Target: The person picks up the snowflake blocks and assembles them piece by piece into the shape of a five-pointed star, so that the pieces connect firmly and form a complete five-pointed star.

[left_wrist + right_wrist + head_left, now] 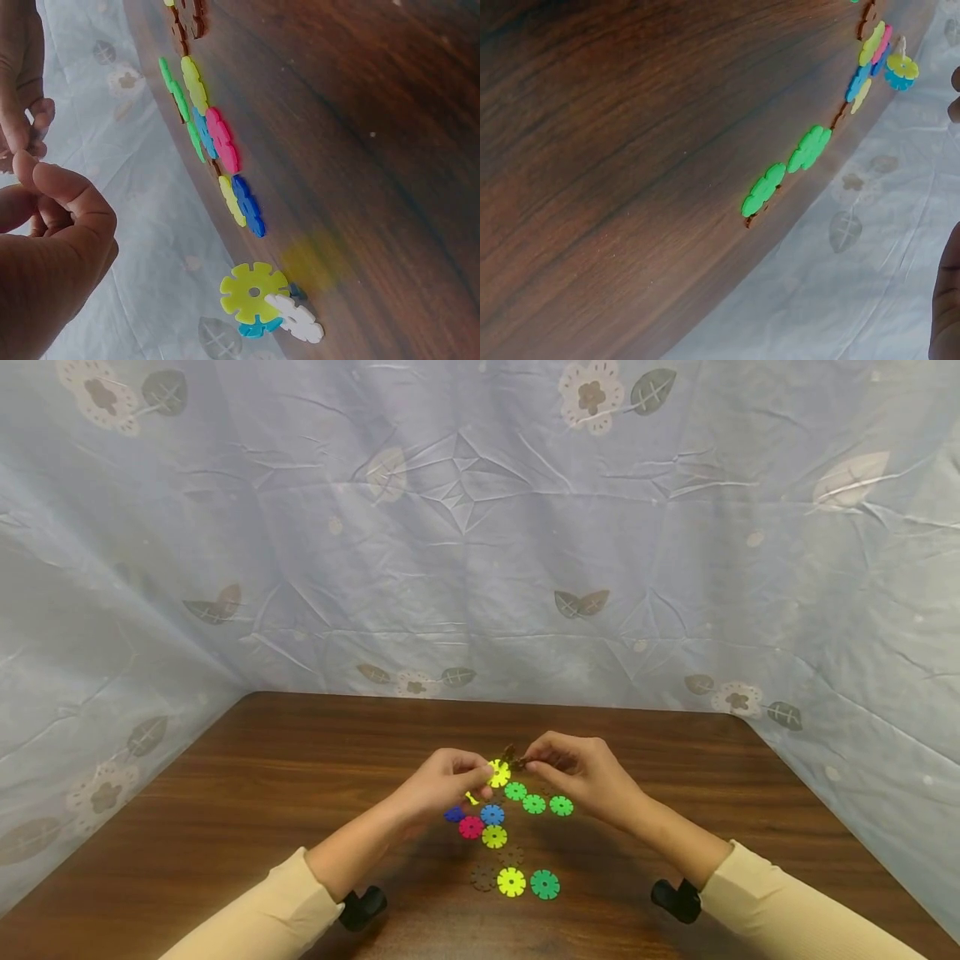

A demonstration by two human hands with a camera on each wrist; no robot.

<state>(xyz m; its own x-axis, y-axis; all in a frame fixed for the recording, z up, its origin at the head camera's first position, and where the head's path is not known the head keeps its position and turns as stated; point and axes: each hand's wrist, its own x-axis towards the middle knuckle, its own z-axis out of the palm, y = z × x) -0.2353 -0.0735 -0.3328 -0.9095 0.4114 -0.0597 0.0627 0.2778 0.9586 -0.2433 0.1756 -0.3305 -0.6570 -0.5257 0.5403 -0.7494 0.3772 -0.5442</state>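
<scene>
Left hand [442, 781] pinches yellow disc [500, 774] | right hand [588, 770] pinches brown disc [511, 756], toward right edge of worktop [765, 810] | contact: I can't tell

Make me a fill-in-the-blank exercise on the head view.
1. The left hand pinches a ____ disc.
2. The right hand pinches a ____ piece.
3. In the bottom row, the yellow disc lies ____ the brown disc and the green disc.

Missing words: yellow; brown; between.
</scene>
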